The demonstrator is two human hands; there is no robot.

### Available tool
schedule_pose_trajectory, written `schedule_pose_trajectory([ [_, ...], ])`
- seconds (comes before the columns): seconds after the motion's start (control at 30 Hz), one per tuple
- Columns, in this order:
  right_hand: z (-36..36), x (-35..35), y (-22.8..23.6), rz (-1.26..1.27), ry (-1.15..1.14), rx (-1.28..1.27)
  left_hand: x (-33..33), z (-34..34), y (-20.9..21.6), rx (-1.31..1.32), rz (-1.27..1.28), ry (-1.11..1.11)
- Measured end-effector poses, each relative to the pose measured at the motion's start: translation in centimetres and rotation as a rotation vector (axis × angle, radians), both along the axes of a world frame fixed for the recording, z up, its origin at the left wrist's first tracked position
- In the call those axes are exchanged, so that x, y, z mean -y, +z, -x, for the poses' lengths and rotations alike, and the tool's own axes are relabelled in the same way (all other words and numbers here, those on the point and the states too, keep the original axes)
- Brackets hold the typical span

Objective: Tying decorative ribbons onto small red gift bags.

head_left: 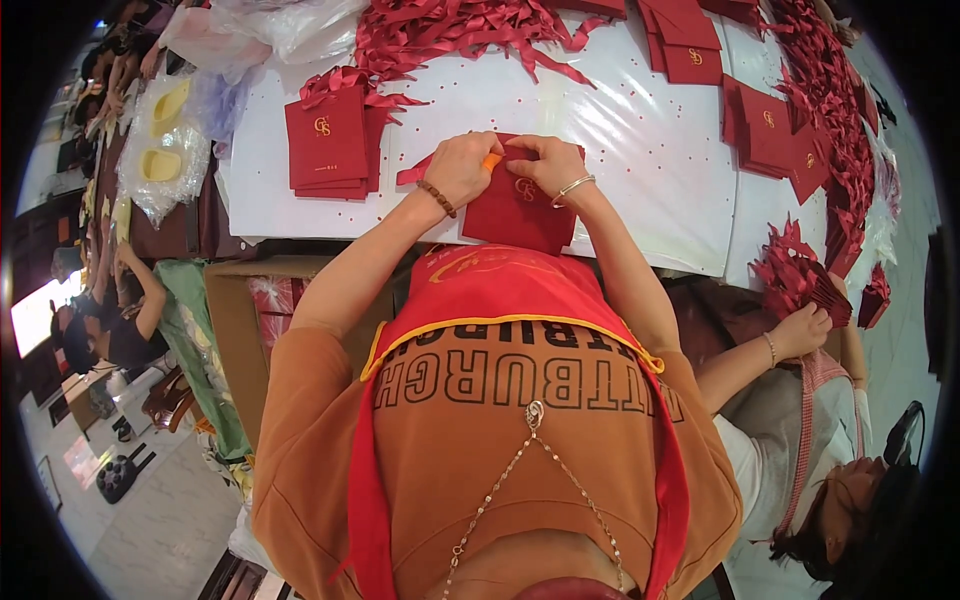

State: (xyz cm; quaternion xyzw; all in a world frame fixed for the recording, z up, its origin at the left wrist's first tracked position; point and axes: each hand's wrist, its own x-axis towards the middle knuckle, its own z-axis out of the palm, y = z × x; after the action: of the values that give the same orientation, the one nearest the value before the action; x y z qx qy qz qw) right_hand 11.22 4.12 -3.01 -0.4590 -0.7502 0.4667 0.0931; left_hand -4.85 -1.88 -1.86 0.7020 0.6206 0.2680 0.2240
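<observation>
A flat red paper gift bag (pixel 520 215) with gold print lies at the table's front edge, right before me. My left hand (pixel 464 168) is closed at the bag's upper left, with a small orange thing (pixel 492 161) showing between its fingers; what it is I cannot make out. At the top edge, my right hand (pixel 553 167) pinches the bag with thumb and fingers. A red ribbon end (pixel 412 174) sticks out beside my left hand.
Ribboned red bags (pixel 328 138) are stacked to the left; loose red ribbons (pixel 450 35) heap at the back. More bag stacks (pixel 765 125) stand right. A co-worker's hand (pixel 803 330) holds ribboned bags at the right. Yellow pieces in plastic wrap (pixel 160 165) lie far left. An open cardboard box (pixel 238 325) sits below the table edge.
</observation>
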Motion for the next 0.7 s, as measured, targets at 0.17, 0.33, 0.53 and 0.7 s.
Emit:
schedule_pose_trajectory([
  [0.17,0.1,0.1,0.1,-0.04,0.023,0.003,0.0,-0.3,0.2,-0.054,-0.013,-0.016],
  [0.33,0.4,0.1,-0.1,-0.074,0.074,0.055,0.0,-1.6,0.5,-0.326,-0.083,-0.058],
  [0.53,-0.1,0.0,-0.4,-0.015,0.035,0.008,-0.3,-2.4,1.5,-0.22,-0.086,-0.072],
  [0.7,0.4,0.1,0.5,0.014,0.042,0.023,-0.9,-2.4,3.0,-0.201,0.14,-0.07],
])
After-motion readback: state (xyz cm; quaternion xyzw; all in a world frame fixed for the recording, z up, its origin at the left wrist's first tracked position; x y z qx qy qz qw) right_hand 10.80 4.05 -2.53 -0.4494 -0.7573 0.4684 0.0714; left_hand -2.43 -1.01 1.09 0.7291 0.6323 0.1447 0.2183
